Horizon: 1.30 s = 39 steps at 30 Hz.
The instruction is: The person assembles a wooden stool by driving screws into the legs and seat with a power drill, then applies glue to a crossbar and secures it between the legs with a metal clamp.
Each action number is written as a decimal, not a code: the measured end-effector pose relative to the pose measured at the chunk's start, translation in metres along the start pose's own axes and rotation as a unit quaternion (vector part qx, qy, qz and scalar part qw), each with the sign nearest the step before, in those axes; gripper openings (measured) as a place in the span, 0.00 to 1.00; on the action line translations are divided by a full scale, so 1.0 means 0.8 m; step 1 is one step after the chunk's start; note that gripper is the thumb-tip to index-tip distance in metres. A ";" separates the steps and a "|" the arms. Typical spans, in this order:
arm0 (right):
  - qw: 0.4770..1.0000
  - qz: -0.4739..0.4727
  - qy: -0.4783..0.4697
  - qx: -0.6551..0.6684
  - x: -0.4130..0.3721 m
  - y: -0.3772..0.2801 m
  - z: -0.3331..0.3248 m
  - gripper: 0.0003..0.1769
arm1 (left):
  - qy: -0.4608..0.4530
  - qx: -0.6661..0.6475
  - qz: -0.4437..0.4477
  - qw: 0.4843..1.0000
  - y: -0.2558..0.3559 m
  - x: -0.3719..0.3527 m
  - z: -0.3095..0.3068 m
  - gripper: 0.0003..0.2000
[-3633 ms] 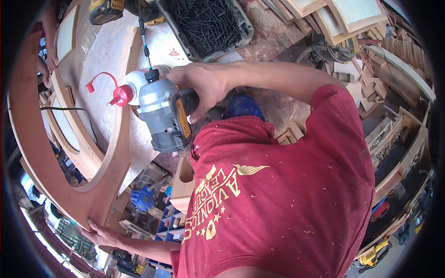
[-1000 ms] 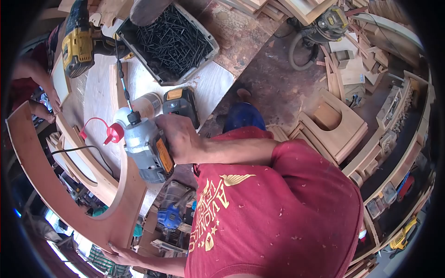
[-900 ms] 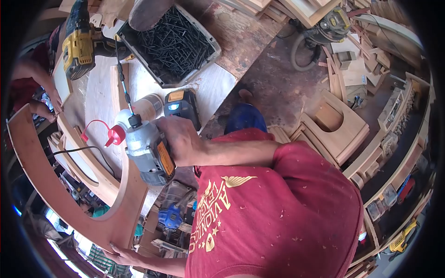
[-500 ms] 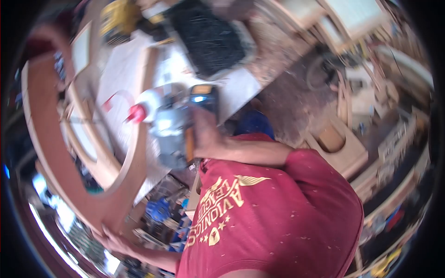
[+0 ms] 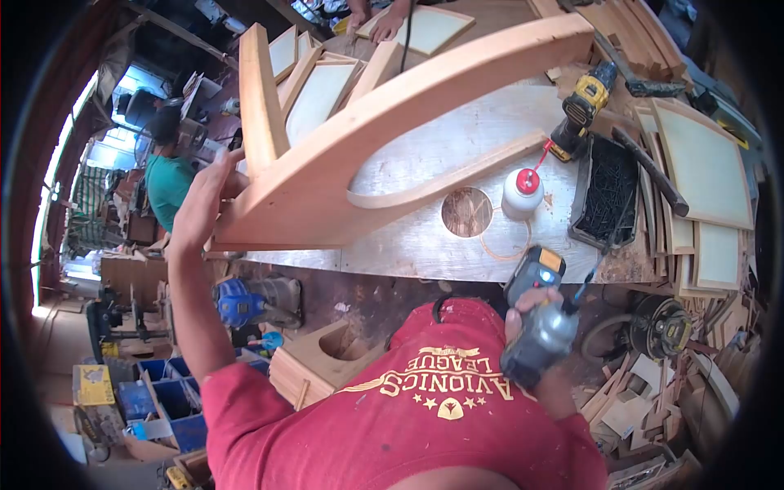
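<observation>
Firmly, left hand (image 5: 202, 206) grip clasping end of curved frame (image 5: 304, 194), right hand (image 5: 525, 304) grip wrapped round drill (image 5: 545, 336)

You are wearing a red short-sleeved T-shirt (image 5: 367, 441) that is carrying a gold winged "AVIONICS LEAGUE" print (image 5: 445, 384) and sawdust flecks; your left hand (image 5: 198, 208) and right hand (image 5: 527, 304) are going bare.

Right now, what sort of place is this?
Most likely a woodworking shop: the left hand grips an arched wooden frame resting on a plywood workbench, the right hand holds an impact driver, and a tray of black screws sits on the bench.
</observation>
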State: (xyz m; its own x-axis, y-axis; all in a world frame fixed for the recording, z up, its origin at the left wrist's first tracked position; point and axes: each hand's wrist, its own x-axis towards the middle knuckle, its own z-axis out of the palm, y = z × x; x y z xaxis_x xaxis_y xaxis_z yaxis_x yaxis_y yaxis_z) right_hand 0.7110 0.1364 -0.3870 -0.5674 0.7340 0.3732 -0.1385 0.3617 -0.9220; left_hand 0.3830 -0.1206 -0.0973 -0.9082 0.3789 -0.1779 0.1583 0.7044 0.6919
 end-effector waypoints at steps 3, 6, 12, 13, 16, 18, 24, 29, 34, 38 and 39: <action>0.998 -0.013 -0.048 0.049 -0.023 -0.048 -0.007 0.18 | -0.077 -0.068 -0.057 0.993 0.012 0.026 -0.010 0.30; 0.982 0.001 -0.166 0.095 -0.046 -0.073 -0.001 0.22 | -0.113 -0.167 -0.057 0.978 0.003 0.048 0.003 0.25; 0.793 0.428 -0.234 0.364 -0.063 -0.085 0.057 0.20 | -0.133 -0.386 -0.056 0.911 0.000 0.061 0.022 0.27; 0.734 0.476 -0.234 0.425 -0.061 -0.083 0.069 0.20 | -0.137 -0.381 -0.050 0.913 -0.003 0.063 0.020 0.27; 0.731 0.465 -0.224 0.447 -0.064 -0.074 0.104 0.28 | -0.142 -0.359 -0.035 0.922 -0.009 0.075 0.017 0.26; 0.832 0.328 -0.247 0.374 -0.069 -0.071 0.120 0.33 | -0.134 -0.337 -0.036 0.931 -0.012 0.080 0.017 0.26; 0.928 -0.024 -0.295 0.225 -0.028 -0.102 0.137 0.26 | -0.149 -0.317 -0.028 0.936 -0.019 0.083 0.014 0.27; 0.704 0.440 -0.242 0.503 -0.024 -0.098 0.153 0.38 | -0.137 -0.332 -0.020 0.933 -0.014 0.074 0.016 0.29; 0.734 0.417 -0.262 0.467 -0.024 -0.091 0.154 0.38 | -0.135 -0.308 -0.020 0.942 -0.014 0.072 0.018 0.28; 0.830 0.300 -0.297 0.364 -0.032 -0.075 0.159 0.38 | -0.145 -0.335 -0.019 0.931 -0.013 0.074 0.017 0.31; 0.788 0.356 -0.267 0.426 -0.030 -0.082 0.161 0.38 | -0.141 -0.326 -0.019 0.934 -0.012 0.073 0.017 0.31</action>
State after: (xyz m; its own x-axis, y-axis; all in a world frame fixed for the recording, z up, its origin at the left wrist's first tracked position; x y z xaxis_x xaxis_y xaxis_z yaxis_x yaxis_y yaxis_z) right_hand 0.6293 0.0208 -0.3489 -0.9768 0.1471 -0.1555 0.0031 -0.7166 -0.6975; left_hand 0.3336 -0.0974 -0.1240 -0.7550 0.5697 -0.3247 -0.2255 0.2395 0.9444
